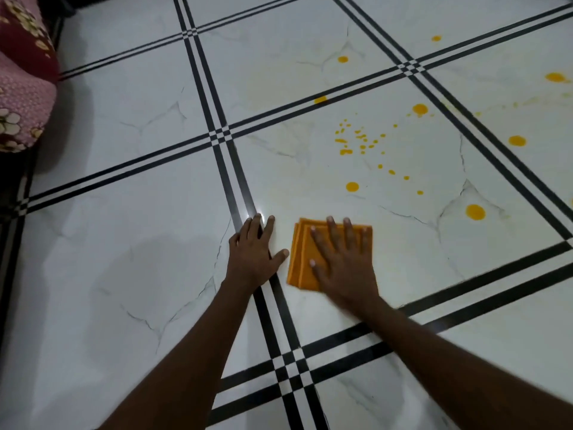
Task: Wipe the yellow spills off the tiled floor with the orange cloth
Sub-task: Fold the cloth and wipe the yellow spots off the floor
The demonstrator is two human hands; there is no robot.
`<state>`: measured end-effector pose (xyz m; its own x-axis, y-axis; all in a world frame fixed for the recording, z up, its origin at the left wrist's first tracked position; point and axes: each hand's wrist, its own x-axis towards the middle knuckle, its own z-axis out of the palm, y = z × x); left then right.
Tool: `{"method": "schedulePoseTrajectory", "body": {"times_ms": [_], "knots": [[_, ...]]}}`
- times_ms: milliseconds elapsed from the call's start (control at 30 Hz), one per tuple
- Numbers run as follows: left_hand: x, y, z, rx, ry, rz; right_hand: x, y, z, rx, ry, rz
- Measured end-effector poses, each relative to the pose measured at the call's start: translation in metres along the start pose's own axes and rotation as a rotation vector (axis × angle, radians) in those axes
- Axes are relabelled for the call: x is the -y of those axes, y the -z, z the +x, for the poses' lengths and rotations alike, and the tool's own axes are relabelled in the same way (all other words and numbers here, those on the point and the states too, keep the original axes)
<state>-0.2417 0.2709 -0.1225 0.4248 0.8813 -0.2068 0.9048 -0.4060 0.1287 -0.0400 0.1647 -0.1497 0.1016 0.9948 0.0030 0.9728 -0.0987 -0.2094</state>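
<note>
The orange cloth (313,256) is lying folded on the tiled floor (124,212), near the yellow spills (356,141). It is looking soft and light, so pressing down flat should work best. The right hand (341,262) is pressing on it, fingers straight and spread. The left hand (252,252) is resting flat beside it.

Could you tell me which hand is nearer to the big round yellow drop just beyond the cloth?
The right hand. It presses flat on the orange cloth, directly below the drop. The left hand rests on the tiled floor, farther to the left.
</note>
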Motion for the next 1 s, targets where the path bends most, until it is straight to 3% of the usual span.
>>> {"method": "schedulePoseTrajectory", "body": {"times_ms": [100, 167, 267, 367, 433, 567, 667, 767, 833, 1000], "knots": [[-0.003, 0.003, 0.002, 0.027, 0.011, -0.001, -0.056, 0.007, 0.049, -0.013, -0.140, -0.064], [-0.006, 0.012, 0.004, 0.087, 0.021, 0.063, -0.080, 0.016, 0.034, -0.057, -0.251, -0.062], [-0.017, 0.040, 0.031, 0.192, -0.025, 0.171, -0.056, 0.018, -0.016, -0.099, -0.306, -0.077], [-0.030, 0.062, 0.061, 0.180, -0.085, 0.229, -0.030, 0.009, -0.014, -0.082, -0.106, -0.018], [-0.037, 0.054, 0.067, 0.192, -0.085, 0.223, -0.051, 0.010, 0.025, -0.034, 0.001, -0.030], [-0.046, 0.025, 0.062, 0.187, -0.041, 0.180, -0.124, 0.014, 0.058, -0.140, -0.312, -0.062], [-0.056, 0.031, 0.065, 0.177, -0.021, 0.171, -0.084, 0.015, 0.023, -0.194, -0.445, -0.029], [-0.062, 0.035, 0.064, 0.208, 0.022, 0.164, -0.040, 0.010, 0.018, -0.074, -0.135, 0.047], [-0.058, 0.035, 0.062, 0.199, 0.020, 0.136, -0.055, 0.011, 0.052, 0.006, 0.058, 0.014], [-0.052, 0.031, 0.063, 0.166, -0.001, 0.119, -0.176, 0.023, 0.073, -0.038, -0.235, -0.051]]}}
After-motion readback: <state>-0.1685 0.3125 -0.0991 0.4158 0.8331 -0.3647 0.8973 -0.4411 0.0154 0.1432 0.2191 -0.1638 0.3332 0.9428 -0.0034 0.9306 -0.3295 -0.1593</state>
